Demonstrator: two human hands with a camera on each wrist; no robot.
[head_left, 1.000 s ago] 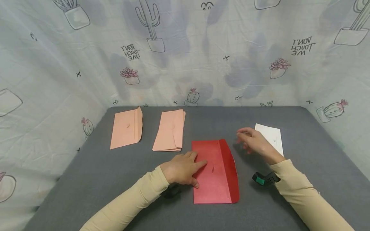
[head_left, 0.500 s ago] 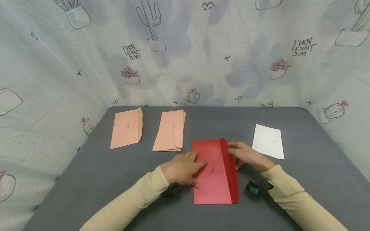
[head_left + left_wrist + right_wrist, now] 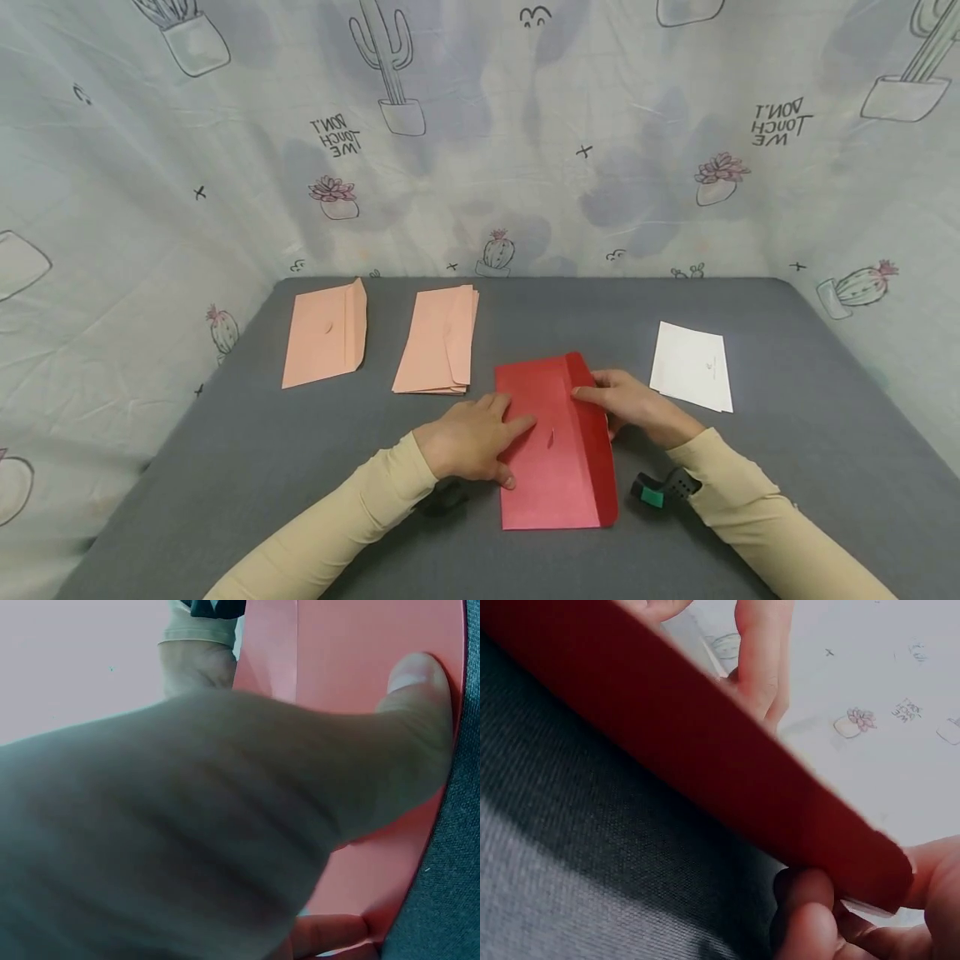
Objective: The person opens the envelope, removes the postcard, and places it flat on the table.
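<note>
A red envelope (image 3: 543, 496) lies on the grey table with its flap (image 3: 600, 475) at the right side. Across its left part rests my left hand (image 3: 472, 437), fingers spread and pressing on the paper; the left wrist view shows that thumb (image 3: 416, 697) near the envelope's edge. My right hand (image 3: 637, 404) pinches the upper right of the envelope, thumb on top and the other fingers beneath. In the right wrist view the red paper (image 3: 667, 735) is raised off the table at that end, between thumb and fingertips (image 3: 810, 922).
Behind my left hand is a stack of pink envelopes (image 3: 438, 342). A single pink envelope (image 3: 318, 337) with its flap up lies farther left. White cards (image 3: 692, 367) lie beyond my right hand. A printed curtain (image 3: 480, 150) rises behind the grey table (image 3: 570, 308).
My right hand has come left from beside the white cards and taken hold of the red envelope. The envelope's upper right corner has risen slightly. My left hand has stayed in place.
</note>
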